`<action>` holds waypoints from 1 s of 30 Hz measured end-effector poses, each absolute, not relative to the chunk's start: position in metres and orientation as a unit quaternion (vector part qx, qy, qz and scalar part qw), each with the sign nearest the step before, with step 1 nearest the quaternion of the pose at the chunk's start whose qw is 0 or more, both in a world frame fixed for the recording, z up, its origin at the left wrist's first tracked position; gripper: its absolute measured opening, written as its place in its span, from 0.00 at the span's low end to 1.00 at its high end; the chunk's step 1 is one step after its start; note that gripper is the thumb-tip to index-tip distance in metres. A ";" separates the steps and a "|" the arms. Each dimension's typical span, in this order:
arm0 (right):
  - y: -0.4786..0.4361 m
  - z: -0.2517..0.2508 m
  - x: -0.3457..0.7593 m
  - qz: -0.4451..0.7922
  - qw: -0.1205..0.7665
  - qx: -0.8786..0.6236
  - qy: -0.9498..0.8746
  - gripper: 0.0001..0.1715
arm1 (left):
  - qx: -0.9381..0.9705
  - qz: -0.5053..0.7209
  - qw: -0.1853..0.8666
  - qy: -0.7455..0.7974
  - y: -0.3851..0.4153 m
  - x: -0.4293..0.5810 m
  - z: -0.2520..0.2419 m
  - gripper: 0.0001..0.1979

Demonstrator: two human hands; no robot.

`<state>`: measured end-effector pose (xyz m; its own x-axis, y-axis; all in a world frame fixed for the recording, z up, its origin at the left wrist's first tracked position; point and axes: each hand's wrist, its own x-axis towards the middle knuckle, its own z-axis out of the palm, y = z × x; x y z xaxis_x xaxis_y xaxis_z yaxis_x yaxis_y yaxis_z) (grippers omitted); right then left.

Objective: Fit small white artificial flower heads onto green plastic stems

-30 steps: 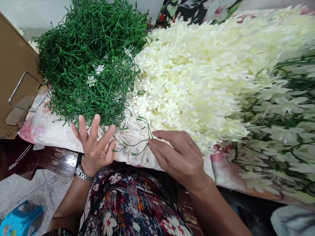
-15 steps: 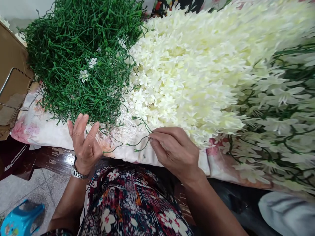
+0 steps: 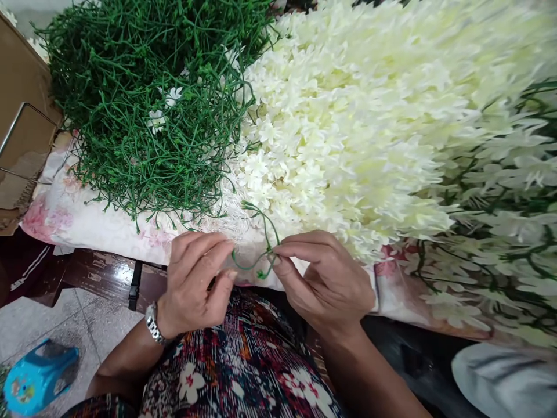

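Observation:
My right hand (image 3: 326, 276) pinches a thin green artificial flower stem (image 3: 266, 223) between thumb and fingertips; its curved branches fan out to the left and upward. My left hand (image 3: 198, 281), wearing a metal watch (image 3: 153, 324), is beside it with thumb and index finger apart. One branch end of the stem comes close to the left index fingertip; whether they touch is hard to see. Beyond my left hand lies a large tangled heap of green stems (image 3: 152, 157), with a few white blossoms on it. To its right spreads a big pile of creamy white artificial petals (image 3: 331, 133).
Finished-looking white flowers on green stems (image 3: 496, 232) lie at the right. Floral cloth (image 3: 100, 226) covers the work surface. At the left stand a cardboard box (image 3: 26, 98) and, on the floor, a blue plastic stool (image 3: 41, 371). Fine white filaments (image 3: 237, 203) lie between the heaps.
My left hand has moved right and down from the edge of the green heap to the stem. My right hand keeps its pinch, and the stem has turned slightly.

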<state>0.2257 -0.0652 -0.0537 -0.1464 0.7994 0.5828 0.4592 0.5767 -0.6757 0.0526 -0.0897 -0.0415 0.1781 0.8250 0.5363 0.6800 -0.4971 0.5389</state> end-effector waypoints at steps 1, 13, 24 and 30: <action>-0.067 -0.051 0.223 0.203 0.509 -0.423 -0.722 0.12 | 0.741 0.428 0.132 0.499 -0.089 0.057 -0.039 0.20; -0.077 -0.044 0.210 0.508 0.509 -0.376 -0.585 0.03 | 0.707 0.501 0.249 0.432 -0.085 0.071 -0.040 0.06; -0.070 -0.049 0.215 0.331 0.484 -0.318 -0.745 0.09 | 0.539 0.504 0.530 0.418 -0.092 0.070 -0.038 0.03; -0.066 -0.043 0.216 0.126 0.450 -0.316 -0.826 0.08 | 0.450 0.519 0.600 0.410 -0.096 0.071 -0.041 0.05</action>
